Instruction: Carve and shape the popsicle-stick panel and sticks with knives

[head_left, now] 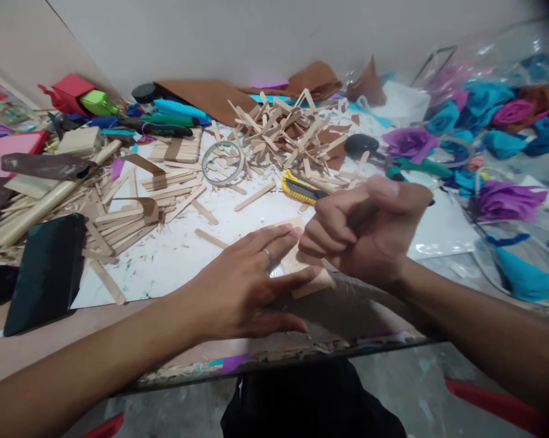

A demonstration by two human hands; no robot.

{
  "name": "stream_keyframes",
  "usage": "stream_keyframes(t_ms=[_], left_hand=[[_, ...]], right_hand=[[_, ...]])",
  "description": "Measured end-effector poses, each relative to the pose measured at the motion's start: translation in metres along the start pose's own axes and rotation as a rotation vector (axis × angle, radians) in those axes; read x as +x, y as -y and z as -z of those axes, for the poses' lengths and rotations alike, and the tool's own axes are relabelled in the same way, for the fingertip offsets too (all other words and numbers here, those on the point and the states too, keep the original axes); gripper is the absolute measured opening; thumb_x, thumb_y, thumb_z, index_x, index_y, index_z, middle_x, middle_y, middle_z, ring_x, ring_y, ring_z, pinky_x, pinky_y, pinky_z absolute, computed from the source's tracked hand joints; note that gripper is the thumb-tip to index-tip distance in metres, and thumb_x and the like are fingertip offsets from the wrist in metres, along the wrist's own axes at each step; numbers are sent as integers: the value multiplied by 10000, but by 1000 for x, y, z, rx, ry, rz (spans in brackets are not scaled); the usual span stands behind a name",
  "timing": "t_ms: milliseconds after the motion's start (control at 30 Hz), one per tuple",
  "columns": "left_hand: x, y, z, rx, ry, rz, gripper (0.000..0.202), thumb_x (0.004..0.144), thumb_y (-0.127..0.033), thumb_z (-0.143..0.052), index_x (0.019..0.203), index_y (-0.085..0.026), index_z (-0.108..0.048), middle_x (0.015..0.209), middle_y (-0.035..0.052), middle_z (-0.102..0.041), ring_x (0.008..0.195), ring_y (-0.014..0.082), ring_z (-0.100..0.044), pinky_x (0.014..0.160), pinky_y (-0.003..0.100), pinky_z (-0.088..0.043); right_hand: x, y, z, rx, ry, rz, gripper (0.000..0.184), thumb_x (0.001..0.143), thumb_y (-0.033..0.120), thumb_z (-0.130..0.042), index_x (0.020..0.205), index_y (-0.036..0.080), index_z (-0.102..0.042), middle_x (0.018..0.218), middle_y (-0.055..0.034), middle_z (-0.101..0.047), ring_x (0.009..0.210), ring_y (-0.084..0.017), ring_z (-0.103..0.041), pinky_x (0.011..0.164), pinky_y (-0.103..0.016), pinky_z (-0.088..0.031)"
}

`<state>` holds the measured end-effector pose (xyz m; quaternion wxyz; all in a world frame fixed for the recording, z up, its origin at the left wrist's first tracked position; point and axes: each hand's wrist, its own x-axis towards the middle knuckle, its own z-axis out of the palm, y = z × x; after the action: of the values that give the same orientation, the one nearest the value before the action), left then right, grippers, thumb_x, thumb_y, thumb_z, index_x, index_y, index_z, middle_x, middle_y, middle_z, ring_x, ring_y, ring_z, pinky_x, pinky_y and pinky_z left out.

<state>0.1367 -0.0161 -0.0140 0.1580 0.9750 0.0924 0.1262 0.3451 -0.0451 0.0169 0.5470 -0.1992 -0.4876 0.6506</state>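
My left hand (242,283) lies flat with fingers stretched out, pressing down a small panel of glued wooden craft sticks (308,281) near the table's front edge. A ring shows on one finger. My right hand (363,234) is curled into a fist just right of the left fingertips, above the panel; what its fingers hold is hidden. A yellow utility knife (299,188) lies just beyond both hands.
A heap of craft sticks (281,131) sits at the back, with more sticks (137,204) and a tape roll (223,163) on the left. A dark phone-like slab (46,271) lies at front left. Blue and purple paper flowers (484,121) and green-handled pliers (402,167) fill the right.
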Motion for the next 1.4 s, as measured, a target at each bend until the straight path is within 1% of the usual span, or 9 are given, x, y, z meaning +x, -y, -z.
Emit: stream_keyframes(t_ms=[200,433,600,833,1000,1100,1200,1300,1400], left_hand=[[0,0,-2,-14,-17,2,640,947,-644,-675,1472,-279,-646,1611,182,-496,1518,429,-414,1168,646,-459],[0,1,-3,-13,-17,-2,649,950,-647,-668,1478,-270,-641,1624,188,-478,1525,431,-402,1178,640,-449],[0,1,-2,-16,-10,2,653,941,-643,-684,1479,-275,-639,1614,193,-484,1522,435,-403,1180,646,-447],[0,0,-1,-14,-3,3,643,937,-635,-694,1477,-291,-636,1591,177,-509,1514,426,-409,1180,633,-454],[0,0,-2,-9,-9,3,640,943,-660,-667,1467,-294,-645,1602,162,-494,1513,416,-407,1196,621,-439],[0,0,-2,-4,-12,8,646,936,-675,-666,1456,-291,-655,1634,158,-451,1528,417,-387,1209,610,-428],[0,-1,-1,5,-3,4,629,942,-666,-665,1447,-291,-663,1614,159,-471,1521,413,-399,1214,606,-424],[0,-2,-1,18,-21,-13,595,960,-643,-652,1408,-254,-698,1550,181,-532,1492,417,-435,1213,606,-423],[0,-2,-3,5,-53,-20,622,950,-657,-659,1412,-241,-695,1551,190,-528,1495,421,-433,1211,606,-426]], right_hand=[[2,4,0,10,-16,-69,607,872,544,-635,465,217,-325,394,60,-227,363,-66,-197,388,-261,-176],[4,6,-2,-36,-21,-52,613,887,564,-597,468,219,-312,387,64,-203,352,-66,-168,373,-256,-167],[4,3,1,-27,20,-28,655,934,624,-568,481,223,-318,397,67,-211,348,-69,-192,375,-262,-172],[0,1,-4,30,-54,-43,585,896,525,-621,478,227,-341,418,69,-224,385,-70,-165,398,-275,-184],[0,-1,-9,1,-92,-62,639,924,576,-611,482,224,-313,415,65,-223,383,-76,-172,387,-270,-171],[1,-4,-12,5,-159,-94,667,904,600,-647,470,225,-307,412,66,-218,393,-77,-162,392,-273,-166],[-2,-7,-15,9,-195,-55,639,898,594,-645,472,227,-341,421,62,-236,381,-79,-173,386,-285,-154],[-4,-7,-14,-6,-149,-32,594,882,532,-654,484,223,-340,443,66,-216,389,-77,-180,382,-283,-157],[-2,-6,-9,11,-74,-43,604,896,527,-631,484,224,-311,421,70,-189,376,-72,-166,367,-265,-147]])
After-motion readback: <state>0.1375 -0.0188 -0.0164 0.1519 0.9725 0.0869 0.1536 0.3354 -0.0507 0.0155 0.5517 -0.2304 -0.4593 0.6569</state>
